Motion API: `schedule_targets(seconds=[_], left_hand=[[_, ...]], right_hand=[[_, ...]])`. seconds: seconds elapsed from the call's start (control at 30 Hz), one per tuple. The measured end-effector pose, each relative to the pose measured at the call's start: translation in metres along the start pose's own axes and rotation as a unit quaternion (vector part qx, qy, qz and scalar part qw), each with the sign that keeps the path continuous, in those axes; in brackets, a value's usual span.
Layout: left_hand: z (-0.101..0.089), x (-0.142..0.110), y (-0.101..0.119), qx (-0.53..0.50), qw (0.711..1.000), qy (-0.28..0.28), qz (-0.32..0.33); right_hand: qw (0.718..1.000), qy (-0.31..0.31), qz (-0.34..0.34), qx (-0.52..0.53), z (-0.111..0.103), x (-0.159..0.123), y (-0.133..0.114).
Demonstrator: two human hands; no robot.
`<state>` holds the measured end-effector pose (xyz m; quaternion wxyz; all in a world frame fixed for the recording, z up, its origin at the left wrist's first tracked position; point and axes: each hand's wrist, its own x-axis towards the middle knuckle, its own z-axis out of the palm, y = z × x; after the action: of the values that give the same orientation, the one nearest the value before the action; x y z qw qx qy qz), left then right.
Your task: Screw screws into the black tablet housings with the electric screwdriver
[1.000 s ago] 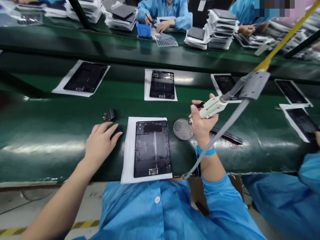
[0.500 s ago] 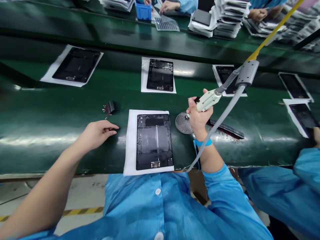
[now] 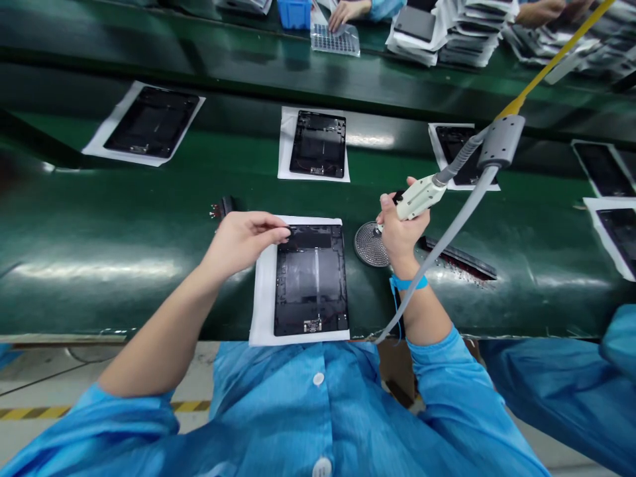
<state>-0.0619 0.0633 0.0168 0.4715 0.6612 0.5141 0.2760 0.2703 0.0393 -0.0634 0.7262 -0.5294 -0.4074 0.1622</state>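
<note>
My left hand [image 3: 243, 242] reaches over the top left corner of a black tablet back housing [image 3: 311, 278], its fingertips resting there. The housing lies on a white sheet [image 3: 263, 298] on the green conveyor belt [image 3: 124, 205]. My right hand [image 3: 403, 228] grips a cream electric screwdriver [image 3: 420, 197], with its tip at a round perforated metal disc [image 3: 370, 244]. A blue strap [image 3: 408, 283] circles my right wrist. A small black part [image 3: 226, 207] lies above my left hand.
A dark strip with small screws [image 3: 460, 258] lies right of the disc. A grey cable [image 3: 442, 245] and yellow cord [image 3: 551, 66] cross the right side. Further housings sit on white sheets. A co-worker's hand [image 3: 345, 13] is beyond, near stacked tablets [image 3: 470, 33].
My left hand has moved right from beside the housing onto its top left corner. My right hand stays at the disc with the screwdriver, and the view has shifted slightly.
</note>
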Motion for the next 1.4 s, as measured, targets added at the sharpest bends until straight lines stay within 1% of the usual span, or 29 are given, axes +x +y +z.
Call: schedule_targets(seconds=[0.1,0.2,0.3,0.37,0.47,0.53,0.67,0.8,0.9,0.97,1.03,1.13,1.2,1.27,1.4], left_hand=[[0.025,0.018,0.014,0.011,0.999,-0.027,0.044],[0.05,0.041,0.019,0.041,0.994,-0.053,0.086],[0.072,0.064,0.013,0.067,0.991,-0.055,0.105],[0.083,0.076,0.006,0.088,0.99,-0.057,0.096],[0.096,0.087,-0.005,0.119,0.987,-0.074,0.075],[0.103,0.091,-0.011,0.14,0.983,-0.076,0.088],[0.113,0.092,-0.02,0.187,0.97,-0.074,0.138],[0.12,0.084,-0.031,0.237,0.95,-0.057,0.193],[0.126,0.077,-0.036,0.289,0.925,-0.036,0.244],[0.128,0.076,-0.037,0.305,0.917,-0.027,0.257],[0.128,0.077,-0.036,0.294,0.92,-0.036,0.255],[0.124,0.083,-0.033,0.261,0.929,-0.07,0.253],[0.122,0.086,-0.032,0.247,0.932,-0.085,0.253],[0.122,0.088,-0.031,0.24,0.933,-0.088,0.252],[0.127,0.091,-0.03,0.235,0.934,-0.083,0.255]], right_hand=[[1.0,0.002,-0.006,-0.009,0.0,0.0,0.002],[1.0,0.005,-0.003,-0.009,0.001,-0.001,0.002],[1.0,-0.002,0.01,-0.003,0.001,-0.001,0.0],[1.0,-0.005,0.015,-0.003,0.001,-0.002,-0.001],[1.0,-0.008,0.016,-0.013,0.001,-0.003,-0.002],[1.0,-0.015,0.013,-0.024,0.002,-0.004,-0.003],[0.999,-0.028,0.006,-0.018,0.002,-0.004,-0.007],[0.999,-0.034,-0.005,-0.018,-0.001,-0.006,-0.018],[0.999,-0.017,-0.02,-0.03,0.0,-0.007,-0.03],[0.999,0.0,-0.025,-0.035,0.005,-0.007,-0.038],[0.999,0.007,-0.031,-0.035,0.014,-0.006,-0.044],[0.998,-0.007,-0.038,-0.049,0.032,-0.004,-0.043],[0.997,-0.02,-0.037,-0.064,0.044,-0.006,-0.036],[0.997,-0.034,-0.034,-0.066,0.052,-0.01,-0.028],[0.997,-0.037,-0.037,-0.051,0.059,-0.018,-0.014]])
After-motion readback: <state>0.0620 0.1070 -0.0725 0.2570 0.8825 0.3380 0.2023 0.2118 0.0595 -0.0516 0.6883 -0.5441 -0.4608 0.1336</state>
